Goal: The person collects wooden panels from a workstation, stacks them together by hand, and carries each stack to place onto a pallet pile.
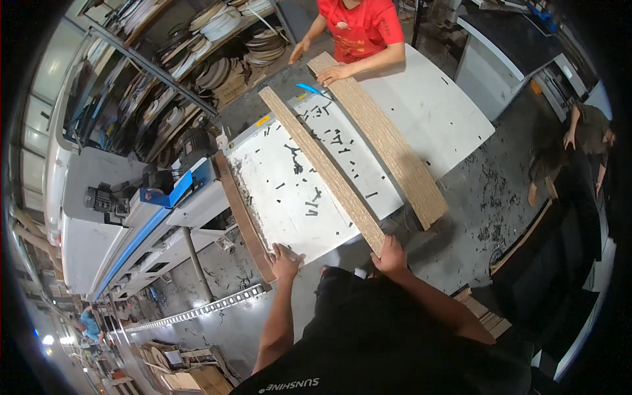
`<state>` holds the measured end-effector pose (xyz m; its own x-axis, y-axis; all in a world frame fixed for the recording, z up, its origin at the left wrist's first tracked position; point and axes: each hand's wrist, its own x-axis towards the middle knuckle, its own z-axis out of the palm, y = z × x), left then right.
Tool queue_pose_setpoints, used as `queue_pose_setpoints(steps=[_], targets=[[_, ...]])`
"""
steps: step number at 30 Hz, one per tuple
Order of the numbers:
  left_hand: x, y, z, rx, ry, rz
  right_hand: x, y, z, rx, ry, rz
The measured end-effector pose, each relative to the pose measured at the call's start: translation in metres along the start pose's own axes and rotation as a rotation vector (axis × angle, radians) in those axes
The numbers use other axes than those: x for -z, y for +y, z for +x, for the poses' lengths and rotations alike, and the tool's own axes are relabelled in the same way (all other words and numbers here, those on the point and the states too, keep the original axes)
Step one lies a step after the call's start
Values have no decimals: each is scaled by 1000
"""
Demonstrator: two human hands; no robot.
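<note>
My right hand [391, 255] grips the near end of a narrow wood-grain strip [322, 166], which slants away from me across a white table [283, 217]. My left hand [284, 262] rests at the table's near left corner with its fingers apart, touching a long brown board [241, 214] along that edge. To the right of the strip lies a wider wood-grain panel [388, 141]. Across the table a co-worker in a red shirt [361, 29] has one hand [334, 74] on that panel's far end. Black scraps [293, 158] are scattered over the tabletop.
A white machine [112, 191] with a blue rail stands at the left. Behind it are shelves [191, 52] of coiled edging. More scraps litter the floor [484, 210] at the right, where another person [582, 141] in dark clothes is bent over. Stacked offcuts [191, 372] lie lower left.
</note>
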<state>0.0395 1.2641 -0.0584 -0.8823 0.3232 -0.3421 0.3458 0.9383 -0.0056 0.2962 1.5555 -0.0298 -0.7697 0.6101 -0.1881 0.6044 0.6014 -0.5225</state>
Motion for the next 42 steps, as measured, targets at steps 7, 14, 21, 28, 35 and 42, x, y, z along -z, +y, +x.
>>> queue_pose_setpoints(steps=[7, 14, 21, 28, 35, 42], targets=[[-2, -2, 2, -12, -44, 56, 47, 53, -36, -148, 571, 588], [1, 0, 4, -46, -118, 36, 24, 118, 45, -618, 1019, 1494], [4, 0, 5, -35, -162, -13, 1, 134, 66, -615, 1130, 1570], [-6, -3, 4, 4, -129, -88, 9, 124, 68, -393, 920, 1807], [-4, -1, 4, 31, -140, -84, -6, 144, 76, -259, 877, 1886], [-9, -4, 2, -5, -88, -68, 9, 133, 80, -544, 985, 1708]])
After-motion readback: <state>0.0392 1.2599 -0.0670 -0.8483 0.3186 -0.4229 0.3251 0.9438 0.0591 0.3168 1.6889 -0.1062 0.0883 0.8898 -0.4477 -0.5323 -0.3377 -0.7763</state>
